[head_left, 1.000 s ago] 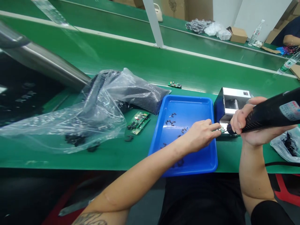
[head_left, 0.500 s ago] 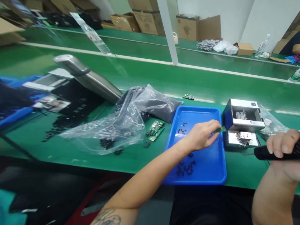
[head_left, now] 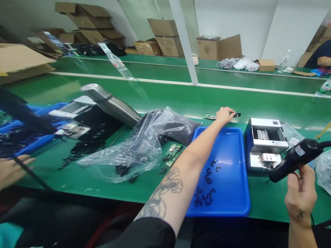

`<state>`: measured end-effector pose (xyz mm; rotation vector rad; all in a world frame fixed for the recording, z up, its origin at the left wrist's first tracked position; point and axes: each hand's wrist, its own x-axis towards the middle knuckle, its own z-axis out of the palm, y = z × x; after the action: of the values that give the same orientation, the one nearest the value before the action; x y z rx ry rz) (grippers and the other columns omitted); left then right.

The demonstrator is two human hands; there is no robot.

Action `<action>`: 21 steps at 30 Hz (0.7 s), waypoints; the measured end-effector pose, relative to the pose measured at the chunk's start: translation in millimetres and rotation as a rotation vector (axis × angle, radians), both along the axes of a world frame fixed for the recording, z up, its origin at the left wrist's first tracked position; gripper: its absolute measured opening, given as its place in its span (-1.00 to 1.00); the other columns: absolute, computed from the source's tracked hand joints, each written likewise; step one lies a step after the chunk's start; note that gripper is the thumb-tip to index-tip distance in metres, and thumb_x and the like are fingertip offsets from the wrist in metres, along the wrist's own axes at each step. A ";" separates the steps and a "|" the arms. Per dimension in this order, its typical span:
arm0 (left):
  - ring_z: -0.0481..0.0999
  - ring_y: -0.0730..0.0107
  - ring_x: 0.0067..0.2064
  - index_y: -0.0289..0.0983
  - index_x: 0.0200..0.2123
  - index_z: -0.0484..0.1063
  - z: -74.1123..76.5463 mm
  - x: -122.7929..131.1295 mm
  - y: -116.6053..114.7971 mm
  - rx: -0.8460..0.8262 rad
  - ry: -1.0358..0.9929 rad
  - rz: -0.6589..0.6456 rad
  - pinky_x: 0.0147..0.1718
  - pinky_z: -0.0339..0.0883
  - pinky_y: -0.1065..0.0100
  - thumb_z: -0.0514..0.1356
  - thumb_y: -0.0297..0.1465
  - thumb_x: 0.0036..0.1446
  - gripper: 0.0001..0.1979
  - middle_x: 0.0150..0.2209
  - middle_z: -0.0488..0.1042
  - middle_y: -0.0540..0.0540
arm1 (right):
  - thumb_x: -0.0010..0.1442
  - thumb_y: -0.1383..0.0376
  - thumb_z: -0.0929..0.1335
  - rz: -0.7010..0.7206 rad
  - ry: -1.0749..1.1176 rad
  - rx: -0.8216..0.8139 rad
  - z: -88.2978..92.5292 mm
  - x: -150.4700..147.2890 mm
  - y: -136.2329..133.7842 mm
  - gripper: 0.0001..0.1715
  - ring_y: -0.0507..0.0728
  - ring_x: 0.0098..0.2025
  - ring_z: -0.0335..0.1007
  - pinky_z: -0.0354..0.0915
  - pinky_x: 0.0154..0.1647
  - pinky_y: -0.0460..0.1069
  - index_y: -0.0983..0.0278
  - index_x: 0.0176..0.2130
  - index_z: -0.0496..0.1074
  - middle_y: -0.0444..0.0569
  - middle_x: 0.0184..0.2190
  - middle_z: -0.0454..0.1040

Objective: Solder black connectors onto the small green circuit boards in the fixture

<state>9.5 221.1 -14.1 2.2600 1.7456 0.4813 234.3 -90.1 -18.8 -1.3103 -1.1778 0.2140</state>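
My left hand (head_left: 225, 115) reaches over the far edge of the blue tray (head_left: 232, 203), its fingers closed on a small circuit board (head_left: 237, 114). Beside that hand lies another small board (head_left: 210, 117) on the green bench. On the right, my right hand (head_left: 302, 187) holds a black electric screwdriver (head_left: 297, 158), its tip end pointing down and left. Small black clips (head_left: 207, 198) are scattered in the tray. Between the tray and the screwdriver stands a silver metal fixture (head_left: 269, 141).
A clear bag of black parts (head_left: 165, 127) and green circuit boards (head_left: 172, 154) lie left of the tray. Further left are a steel flask (head_left: 113, 105) and another fixture (head_left: 77, 112). Another person's hand (head_left: 15, 170) is at the left edge.
My left hand has moved from the tray's right side to beyond its far edge with a board. My right hand has shifted left, and the screwdriver now tilts downward. The view has shifted.
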 end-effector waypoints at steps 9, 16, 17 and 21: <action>0.50 0.11 0.14 -0.26 0.19 0.41 -8.7 -55.2 16.4 -0.139 0.213 0.159 0.11 0.48 -0.02 0.25 -0.23 0.40 -0.61 0.20 0.43 -0.22 | 0.29 0.52 0.32 0.214 -0.339 0.177 5.7 -40.7 -15.5 -0.73 0.09 -0.24 0.49 0.47 -0.21 0.02 0.22 -0.11 0.48 -0.03 -0.28 0.50; 0.52 0.13 0.11 -0.27 0.17 0.43 -0.3 -83.1 21.2 -0.265 0.315 0.084 0.08 0.50 0.02 0.26 -0.24 0.39 -0.62 0.16 0.45 -0.20 | 0.40 0.37 0.30 0.613 -0.639 -0.223 -4.6 -93.9 25.7 -0.75 0.11 -0.19 0.60 0.54 -0.17 -0.02 0.26 0.00 0.51 0.04 -0.21 0.63; 0.52 0.13 0.11 -0.28 0.17 0.43 -0.3 -82.0 20.9 -0.252 0.309 0.080 0.08 0.50 0.01 0.26 -0.24 0.39 -0.62 0.16 0.45 -0.21 | 0.39 0.36 0.31 0.637 -0.690 -0.295 -7.6 -101.0 33.1 -0.75 0.13 -0.16 0.60 0.54 -0.17 0.00 0.27 0.00 0.53 0.06 -0.20 0.63; 0.53 0.14 0.10 -0.29 0.16 0.43 -1.6 -77.2 15.3 -0.174 0.203 0.084 0.07 0.50 0.01 0.26 -0.23 0.39 -0.63 0.15 0.46 -0.20 | 0.39 0.22 0.37 0.723 -0.863 -0.571 -10.1 -125.1 54.8 -0.70 0.15 -0.03 0.54 0.54 -0.03 0.11 0.29 0.06 0.48 0.06 -0.03 0.55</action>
<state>-67.7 236.3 -15.7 2.1836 1.9027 0.1115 109.2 -35.3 -28.8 -1.4475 -2.4535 0.5717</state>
